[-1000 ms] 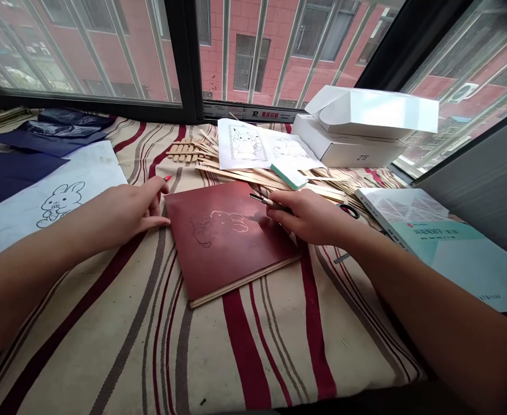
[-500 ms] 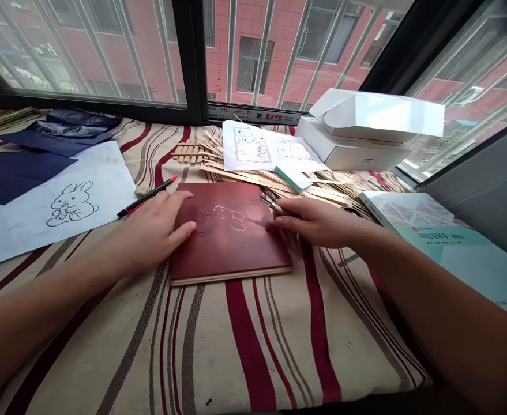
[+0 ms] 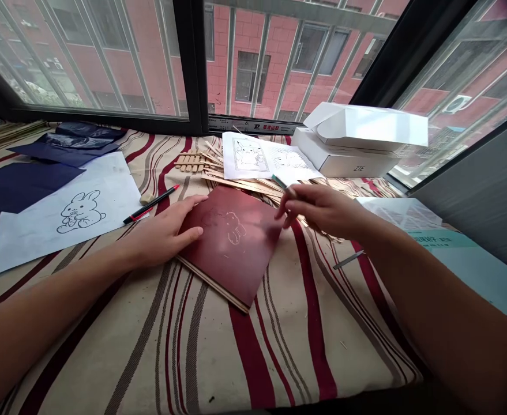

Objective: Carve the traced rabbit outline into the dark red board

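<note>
A reddish-brown board [image 3: 240,268] with a pale layered edge lies turned cornerwise on the cloth. Part of a rabbit outline [image 3: 236,229] is scratched pale into its face, with fainter lines beside it. Flat across the board's left corner rests my left hand [image 3: 162,230], thumb and fingers apart. My right hand [image 3: 318,210] is just above the board's right corner, fingers closed around a slim carving knife [image 3: 292,193], mostly hidden by them. A paper with a black rabbit drawing [image 3: 115,173] lies left of the board, a black-and-red pen [image 3: 151,204] at its edge.
Behind the board are wooden strips [image 3: 212,167] and printed drawings [image 3: 247,155]. White boxes [image 3: 352,161] stand back right by the window. A book [image 3: 465,259] and a thin metal blade [image 3: 348,260] lie right. Dark blue sheets [image 3: 23,184] lie left on the striped cloth [image 3: 149,346].
The board has turned clockwise under my left hand, so one corner points toward me. My right hand has lifted slightly, and the knife's tip no longer shows clearly. The view has shifted a little.
</note>
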{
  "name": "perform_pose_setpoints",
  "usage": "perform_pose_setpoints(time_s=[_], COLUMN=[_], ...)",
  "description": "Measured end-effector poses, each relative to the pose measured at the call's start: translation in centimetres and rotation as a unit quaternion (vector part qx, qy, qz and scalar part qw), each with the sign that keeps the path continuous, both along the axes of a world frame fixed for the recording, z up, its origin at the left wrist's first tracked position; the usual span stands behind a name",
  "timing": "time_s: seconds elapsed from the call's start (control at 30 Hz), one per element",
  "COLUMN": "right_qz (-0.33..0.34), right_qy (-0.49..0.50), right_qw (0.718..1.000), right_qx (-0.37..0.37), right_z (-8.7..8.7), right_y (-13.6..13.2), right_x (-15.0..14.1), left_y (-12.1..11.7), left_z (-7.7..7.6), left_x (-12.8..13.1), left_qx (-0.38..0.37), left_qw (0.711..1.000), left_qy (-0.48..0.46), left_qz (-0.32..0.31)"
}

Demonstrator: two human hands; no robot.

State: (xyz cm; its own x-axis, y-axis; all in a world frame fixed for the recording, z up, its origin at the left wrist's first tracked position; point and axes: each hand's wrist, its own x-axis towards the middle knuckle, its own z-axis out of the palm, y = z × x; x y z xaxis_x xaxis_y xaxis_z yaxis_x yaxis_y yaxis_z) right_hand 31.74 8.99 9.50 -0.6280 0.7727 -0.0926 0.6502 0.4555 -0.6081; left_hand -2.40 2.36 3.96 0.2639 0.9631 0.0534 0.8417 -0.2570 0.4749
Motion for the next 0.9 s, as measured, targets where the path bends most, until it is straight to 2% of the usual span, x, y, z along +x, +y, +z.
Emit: perform_pose_setpoints(time_s=[0.07,0.1,0.27,0.53,0.73,0.9], right_qz=[-0.088,-0.098,-0.101,-0.097,-0.059,-0.059], right_qy=[-0.018,-0.037,-0.11,-0.176,-0.21,-0.271], right_qw=[0.992,0.989,0.978,0.965,0.96,0.935], right_qx=[0.091,0.104,0.148,0.167,0.175,0.222], right_z=[-0.6,-0.9,-1.8,-1.5,-0.7,-0.2], right_y=[0.5,0.6,0.6,0.6,-0.3,-1.7], right_x=[0.0,-0.1,-0.5,-0.4,0.0,-0.2], left_y=[-0.4,-0.5,-0.4,0.5,0.5,0.2], left_z=[-0.1,-0.2,-0.8,-1.1,-0.4,0.1], left_x=[0.4,0.7,1.3,1.2,1.5,1.9], left_qx=[0.013,0.021,0.063,0.106,0.111,0.103], left_qw=[1.0,0.999,0.997,0.991,0.99,0.99], left_qy=[0.018,0.025,0.049,0.065,0.083,0.095], left_qz=[0.0,-0.001,-0.005,-0.046,-0.038,-0.015])
